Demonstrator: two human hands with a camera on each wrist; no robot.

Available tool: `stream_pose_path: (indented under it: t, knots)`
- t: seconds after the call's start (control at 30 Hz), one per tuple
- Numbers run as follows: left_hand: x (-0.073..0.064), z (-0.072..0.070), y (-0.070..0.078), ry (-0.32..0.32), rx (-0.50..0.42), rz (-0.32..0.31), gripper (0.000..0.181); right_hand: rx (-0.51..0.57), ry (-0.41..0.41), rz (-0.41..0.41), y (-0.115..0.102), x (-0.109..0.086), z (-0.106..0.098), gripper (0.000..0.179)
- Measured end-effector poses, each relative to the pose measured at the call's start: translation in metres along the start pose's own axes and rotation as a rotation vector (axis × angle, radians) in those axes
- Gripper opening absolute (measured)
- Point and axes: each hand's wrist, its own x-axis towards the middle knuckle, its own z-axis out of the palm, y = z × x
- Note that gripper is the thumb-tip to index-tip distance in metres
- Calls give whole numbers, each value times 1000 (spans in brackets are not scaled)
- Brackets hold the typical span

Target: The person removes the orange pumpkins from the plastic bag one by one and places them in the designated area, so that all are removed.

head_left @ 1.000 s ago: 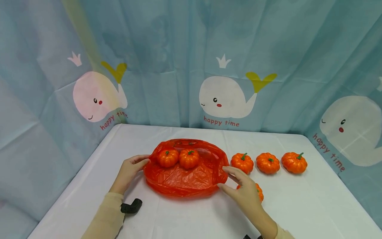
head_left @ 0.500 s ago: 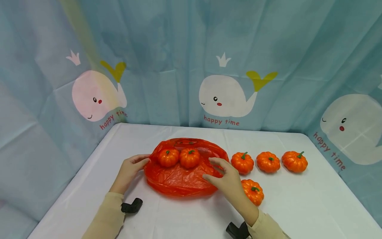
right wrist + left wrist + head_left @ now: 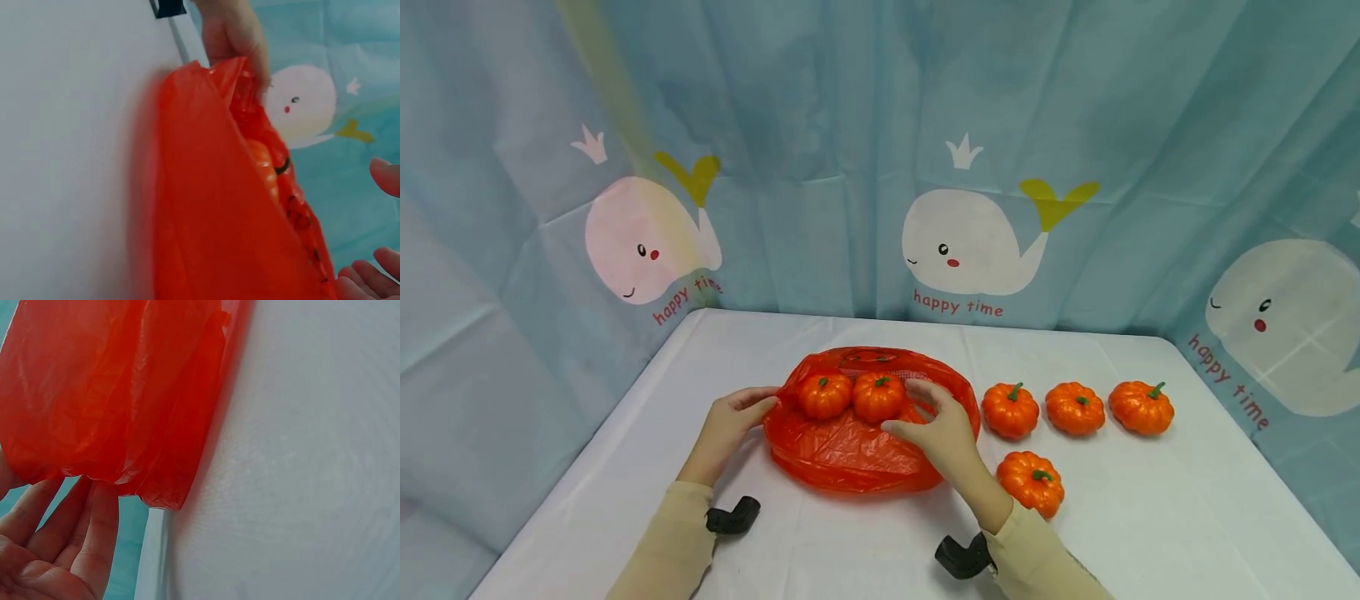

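Note:
A red plastic bag (image 3: pixel 865 467) lies with its mouth spread wide on the white table. Inside it, two small orange pumpkins sit side by side, a left pumpkin (image 3: pixel 824 395) and a right pumpkin (image 3: pixel 876 402). My left hand (image 3: pixel 724 429) pinches the bag's left rim; its fingers (image 3: pixel 94 544) reach up to the plastic's edge in the left wrist view. My right hand (image 3: pixel 949 435) is over the bag's right part, thumb and fingers apart, fingertips close beside the right pumpkin. Whether they touch it I cannot tell. The right wrist view shows a pumpkin (image 3: pixel 262 165) within the bag.
Right of the bag stand a row of three more pumpkins, the near one (image 3: pixel 1011 411), a middle one (image 3: pixel 1074 409) and a far-right one (image 3: pixel 1140 408). Another pumpkin (image 3: pixel 1032 483) lies by my right forearm. A blue whale-print curtain (image 3: pixel 820 233) hangs behind the table (image 3: pixel 850 558).
My right hand has left the bag's right rim and moved left over its mouth to the right pumpkin. The left hand stays at the left rim.

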Motion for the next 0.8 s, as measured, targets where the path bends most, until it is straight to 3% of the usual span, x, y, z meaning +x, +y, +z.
stream_pose_path:
  t: [0.13,0.5,0.8]
  knots:
    - [0,0,1,0,-5,-10,52,-14,13,2,3,8,7,66]
    - [-2,3,-1,-3,0,1,50,-114,68,130,9,22,26,74]
    - [-1,1,3,7,0,6,50,-174,107,106,12,33,36,78]
